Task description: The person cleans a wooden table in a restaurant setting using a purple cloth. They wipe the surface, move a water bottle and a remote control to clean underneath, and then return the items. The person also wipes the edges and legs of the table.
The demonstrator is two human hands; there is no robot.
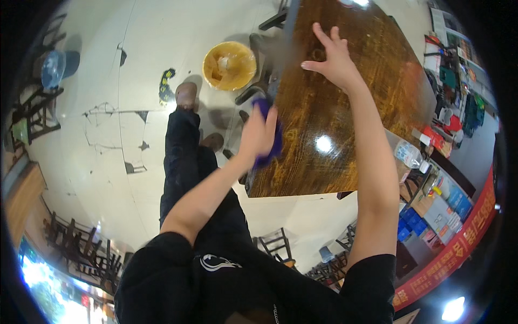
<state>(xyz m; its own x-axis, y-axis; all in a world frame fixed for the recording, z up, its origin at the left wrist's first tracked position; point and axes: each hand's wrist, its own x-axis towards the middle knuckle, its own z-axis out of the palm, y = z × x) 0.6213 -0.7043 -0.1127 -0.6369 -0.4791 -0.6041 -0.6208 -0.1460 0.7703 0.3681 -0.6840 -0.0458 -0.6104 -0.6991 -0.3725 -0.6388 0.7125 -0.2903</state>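
A purple cloth (pixel 277 139) is bunched under my left hand (pixel 259 131), whose fingers press it at the near-left edge of a brown wooden table (pixel 307 162). The cloth hangs partly over that edge and looks blurred. Over the far part of the tabletop, my right hand (pixel 334 60) is spread with its fingers apart and nothing in it. Whether its palm touches the wood cannot be told. The glossy surface shows a bright lamp reflection.
A yellow bin (pixel 230 65) lined with clear plastic stands on the tiled floor left of the table. A plastic bottle (pixel 409 155) lies beyond my right forearm, near cartons and packages. Stacked dark wooden stools (pixel 83 247) are at lower left, and a transparent bucket (pixel 53 69) at far left.
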